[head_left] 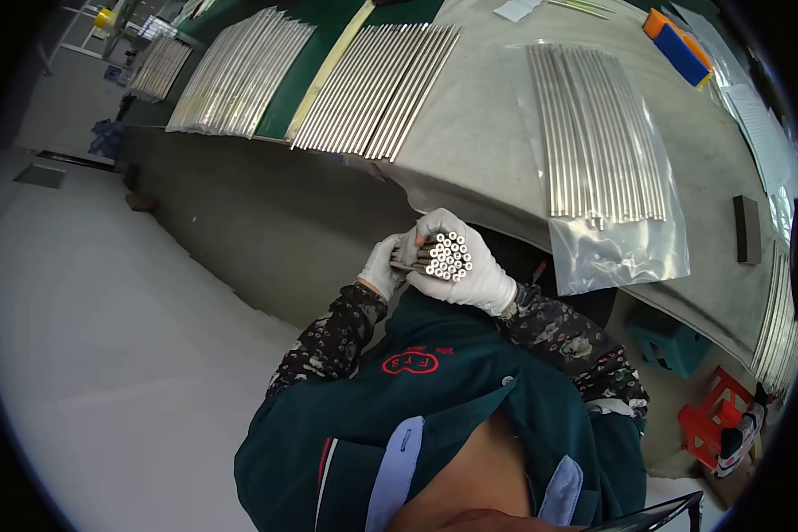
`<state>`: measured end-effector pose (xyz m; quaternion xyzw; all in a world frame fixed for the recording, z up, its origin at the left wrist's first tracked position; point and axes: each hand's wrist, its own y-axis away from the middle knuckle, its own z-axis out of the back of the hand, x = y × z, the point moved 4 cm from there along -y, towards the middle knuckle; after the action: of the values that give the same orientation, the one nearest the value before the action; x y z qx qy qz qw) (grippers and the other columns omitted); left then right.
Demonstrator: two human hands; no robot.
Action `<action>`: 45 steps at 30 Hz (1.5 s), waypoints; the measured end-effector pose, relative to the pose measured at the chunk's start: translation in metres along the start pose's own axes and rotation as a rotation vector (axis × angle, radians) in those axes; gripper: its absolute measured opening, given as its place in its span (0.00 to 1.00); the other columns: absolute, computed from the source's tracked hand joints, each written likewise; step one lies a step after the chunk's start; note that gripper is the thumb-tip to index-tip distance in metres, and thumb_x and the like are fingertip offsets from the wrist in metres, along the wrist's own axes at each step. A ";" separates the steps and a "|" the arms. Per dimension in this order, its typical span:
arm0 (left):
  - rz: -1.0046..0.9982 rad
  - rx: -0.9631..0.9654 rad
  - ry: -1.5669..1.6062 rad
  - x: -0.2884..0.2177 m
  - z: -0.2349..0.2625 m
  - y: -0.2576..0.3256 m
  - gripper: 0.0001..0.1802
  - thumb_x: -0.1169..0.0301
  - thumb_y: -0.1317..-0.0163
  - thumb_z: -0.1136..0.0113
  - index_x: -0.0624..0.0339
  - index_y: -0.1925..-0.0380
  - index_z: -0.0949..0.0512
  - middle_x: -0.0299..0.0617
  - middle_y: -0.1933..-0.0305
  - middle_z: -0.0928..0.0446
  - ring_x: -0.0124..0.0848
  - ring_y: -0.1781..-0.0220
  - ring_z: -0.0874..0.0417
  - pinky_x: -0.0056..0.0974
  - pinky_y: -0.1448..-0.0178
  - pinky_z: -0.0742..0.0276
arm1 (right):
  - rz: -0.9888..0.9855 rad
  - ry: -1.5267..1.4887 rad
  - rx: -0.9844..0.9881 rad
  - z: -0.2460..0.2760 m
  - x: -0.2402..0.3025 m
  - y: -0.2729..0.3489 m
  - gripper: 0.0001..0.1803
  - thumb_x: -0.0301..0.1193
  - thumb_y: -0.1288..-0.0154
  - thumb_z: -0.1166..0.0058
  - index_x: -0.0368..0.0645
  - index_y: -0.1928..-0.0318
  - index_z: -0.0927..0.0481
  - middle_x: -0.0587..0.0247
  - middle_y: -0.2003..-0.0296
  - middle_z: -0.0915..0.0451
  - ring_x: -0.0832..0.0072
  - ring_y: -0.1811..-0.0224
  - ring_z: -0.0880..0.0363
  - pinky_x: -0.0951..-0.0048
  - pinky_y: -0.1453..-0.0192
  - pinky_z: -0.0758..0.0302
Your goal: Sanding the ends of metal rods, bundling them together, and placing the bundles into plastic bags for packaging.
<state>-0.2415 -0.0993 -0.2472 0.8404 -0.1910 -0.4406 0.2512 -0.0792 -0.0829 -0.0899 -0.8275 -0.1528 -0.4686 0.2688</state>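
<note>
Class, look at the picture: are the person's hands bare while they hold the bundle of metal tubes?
No: both the left hand and the right hand wear white gloves while gripping the bundle of metal tubes.

Gloves (470,275) were white; tube bundle (448,256) silver; jacket (452,417) dark green; sleeves (332,341) floral-patterned; stool (714,417), lower right, red.

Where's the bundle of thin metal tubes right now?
In the head view, the bundle of thin metal tubes sits centre frame, gripped by the white-gloved right hand, left hand alongside, below the grey table edge.
</note>
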 end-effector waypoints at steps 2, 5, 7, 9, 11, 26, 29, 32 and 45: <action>0.037 -0.069 0.064 0.029 0.052 -0.014 0.12 0.63 0.38 0.54 0.55 0.64 0.25 0.36 0.65 0.23 0.27 0.65 0.22 0.31 0.66 0.27 | -0.078 0.038 0.003 0.004 -0.030 0.000 0.20 0.19 0.54 0.39 0.41 0.62 0.35 0.67 0.68 0.28 0.80 0.63 0.30 0.77 0.55 0.30; 0.029 -0.260 -0.024 0.051 0.066 -0.013 0.10 0.61 0.39 0.53 0.51 0.70 0.25 0.31 0.74 0.25 0.24 0.78 0.27 0.28 0.80 0.37 | -0.193 0.076 -0.041 0.009 -0.054 0.009 0.19 0.19 0.53 0.40 0.41 0.62 0.34 0.68 0.68 0.28 0.81 0.63 0.30 0.77 0.54 0.29; -0.002 -0.243 -0.228 0.059 0.077 -0.016 0.10 0.60 0.40 0.52 0.52 0.69 0.25 0.32 0.74 0.24 0.25 0.78 0.26 0.29 0.80 0.36 | -0.220 -0.002 -0.037 0.010 -0.064 0.013 0.19 0.19 0.54 0.39 0.41 0.62 0.34 0.68 0.68 0.29 0.81 0.64 0.30 0.77 0.55 0.29; -0.014 -0.239 -0.278 0.070 0.080 -0.018 0.12 0.61 0.38 0.53 0.53 0.68 0.24 0.34 0.72 0.24 0.26 0.74 0.24 0.29 0.74 0.31 | -0.258 0.001 -0.041 0.013 -0.070 0.016 0.19 0.19 0.54 0.39 0.41 0.62 0.33 0.68 0.68 0.29 0.81 0.65 0.31 0.78 0.55 0.29; -0.079 -0.172 -0.602 0.079 0.082 -0.020 0.13 0.62 0.36 0.57 0.56 0.67 0.25 0.36 0.69 0.23 0.27 0.68 0.22 0.30 0.65 0.28 | -0.193 0.160 0.001 0.014 -0.066 0.016 0.19 0.19 0.54 0.40 0.42 0.62 0.33 0.69 0.68 0.30 0.81 0.66 0.31 0.79 0.57 0.29; 0.139 -0.178 0.054 0.134 0.120 -0.044 0.14 0.64 0.34 0.58 0.57 0.57 0.26 0.39 0.60 0.23 0.30 0.60 0.22 0.33 0.55 0.26 | -0.223 0.102 -0.023 0.017 -0.065 0.020 0.18 0.20 0.54 0.40 0.41 0.62 0.32 0.68 0.69 0.29 0.81 0.66 0.30 0.78 0.58 0.28; 0.224 -0.270 0.068 0.083 0.044 -0.006 0.14 0.64 0.34 0.58 0.57 0.57 0.26 0.39 0.60 0.23 0.30 0.60 0.22 0.33 0.55 0.26 | -0.246 0.123 -0.036 0.026 -0.064 0.025 0.17 0.19 0.54 0.41 0.40 0.62 0.31 0.68 0.68 0.30 0.82 0.64 0.30 0.79 0.56 0.27; 0.162 -0.223 0.034 0.083 0.060 -0.006 0.14 0.64 0.35 0.59 0.57 0.60 0.25 0.39 0.61 0.23 0.29 0.61 0.22 0.33 0.56 0.25 | -0.268 0.101 0.005 0.020 -0.063 0.021 0.17 0.19 0.54 0.41 0.40 0.62 0.31 0.68 0.68 0.29 0.82 0.64 0.30 0.79 0.56 0.28; 0.163 -0.192 -0.130 0.086 0.079 -0.015 0.15 0.59 0.36 0.59 0.54 0.66 0.25 0.37 0.69 0.23 0.28 0.73 0.24 0.33 0.71 0.27 | -0.116 0.162 -0.045 0.024 -0.059 0.023 0.22 0.18 0.56 0.39 0.41 0.59 0.32 0.66 0.66 0.30 0.78 0.61 0.31 0.77 0.53 0.30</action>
<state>-0.2600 -0.1539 -0.3497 0.7638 -0.2317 -0.4887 0.3524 -0.0815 -0.0872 -0.1573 -0.7824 -0.1676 -0.5522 0.2341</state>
